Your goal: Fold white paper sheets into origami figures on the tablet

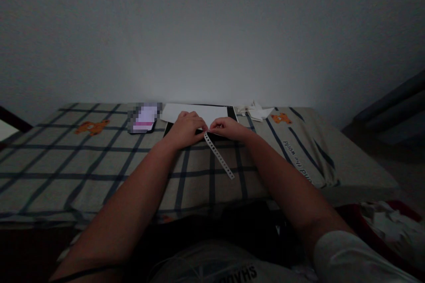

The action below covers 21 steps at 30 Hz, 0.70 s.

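A narrow strip of white paper, punched with a row of holes, slants down to the right from my fingertips. My left hand is closed, thumb and fingers pinching at the strip's upper end. Close against it, my right hand is also closed in a pinch at that same end. Just behind both hands lies a white paper sheet, partly covered by my fingers. Under the sheet shows a dark, flat notebook-like thing with a light edge.
A phone with a lit, blurred screen lies to the left. Crumpled white paper scraps sit right of the sheet. The checked cloth covers the surface, which meets a wall. More paper scraps are at lower right.
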Available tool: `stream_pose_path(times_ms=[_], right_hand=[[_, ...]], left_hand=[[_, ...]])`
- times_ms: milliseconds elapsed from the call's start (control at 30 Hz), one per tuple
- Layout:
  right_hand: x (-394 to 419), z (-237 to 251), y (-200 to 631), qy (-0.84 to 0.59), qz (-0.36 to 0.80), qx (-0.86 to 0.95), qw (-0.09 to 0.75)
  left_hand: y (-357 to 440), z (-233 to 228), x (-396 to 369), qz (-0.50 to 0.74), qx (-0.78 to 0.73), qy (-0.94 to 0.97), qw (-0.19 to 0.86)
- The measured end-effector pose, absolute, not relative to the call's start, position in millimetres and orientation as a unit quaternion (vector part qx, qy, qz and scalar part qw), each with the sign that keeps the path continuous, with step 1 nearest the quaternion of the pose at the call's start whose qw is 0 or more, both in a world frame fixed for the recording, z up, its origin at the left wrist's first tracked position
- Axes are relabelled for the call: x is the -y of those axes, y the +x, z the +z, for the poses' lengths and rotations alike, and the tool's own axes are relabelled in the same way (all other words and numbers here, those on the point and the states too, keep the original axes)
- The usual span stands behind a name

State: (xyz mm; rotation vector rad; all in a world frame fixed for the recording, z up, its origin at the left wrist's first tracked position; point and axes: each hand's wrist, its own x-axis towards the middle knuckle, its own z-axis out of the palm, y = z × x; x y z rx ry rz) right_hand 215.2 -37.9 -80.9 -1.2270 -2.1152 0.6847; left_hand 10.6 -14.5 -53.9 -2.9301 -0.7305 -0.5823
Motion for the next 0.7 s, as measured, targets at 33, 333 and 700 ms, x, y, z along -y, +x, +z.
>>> stream_pose_path(times_ms=[33,333,700], right_hand=[[37.9,-81.1,214.7,-0.461,0.255,0.795,0.299],[37.8,-81.8,216.7,-0.467,0.281,0.787,0.290],[37.5,-84.1,210.6,-0.443,0.241,0.808,0.305]], left_hand=[[10.9,-54.4,14.1,-0.188,0.236,-0.953,0.033],[11.4,-56.9,11.4,-0.185,0.222,-0.957,0.038],[10.6,-56.3,12.3,-0.180,0.231,-0.955,0.036]])
